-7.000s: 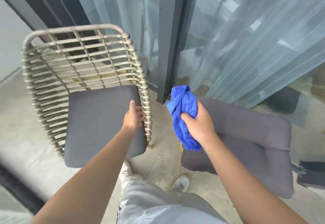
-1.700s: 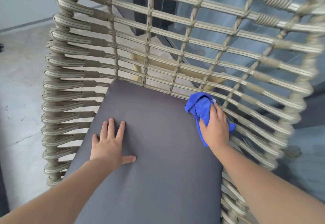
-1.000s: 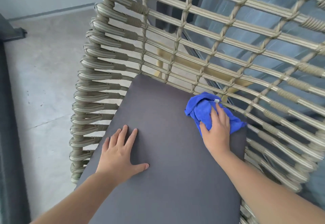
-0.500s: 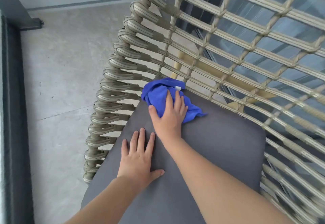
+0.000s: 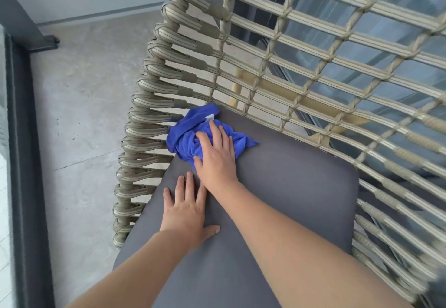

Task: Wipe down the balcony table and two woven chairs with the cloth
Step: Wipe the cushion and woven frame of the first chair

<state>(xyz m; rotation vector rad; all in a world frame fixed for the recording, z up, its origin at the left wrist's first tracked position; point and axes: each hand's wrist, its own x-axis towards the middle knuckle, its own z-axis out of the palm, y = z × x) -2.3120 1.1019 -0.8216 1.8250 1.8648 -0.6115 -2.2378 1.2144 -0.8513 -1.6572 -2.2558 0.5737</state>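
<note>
The fingers (image 5: 218, 136) of the right hand (image 5: 217, 155) lie straight and close together, pressed flat on top of the bunched blue cloth (image 5: 190, 136), with the thumb set slightly apart at the cloth's near edge. The cloth sits on the grey seat cushion (image 5: 277, 191) at its far left corner, at about 11 o'clock from the middle of the cushion, and its far edge touches the woven side of the chair (image 5: 154, 124). A small white tag shows on the cloth just beyond the fingertips.

The left hand (image 5: 187, 211) rests palm down on the cushion, its fingers straight and slightly spread, the thumb out toward 3 o'clock. It lies just beside the right wrist, at about 7 o'clock from the cloth, and holds nothing.

Both bare forearms reach in from the bottom edge. The chair's rope back and sides rise around the cushion from 9 o'clock to 3 o'clock. Pale floor tiles (image 5: 79, 104) lie to the left, bordered by a dark rail (image 5: 24, 162) at 9 o'clock.
</note>
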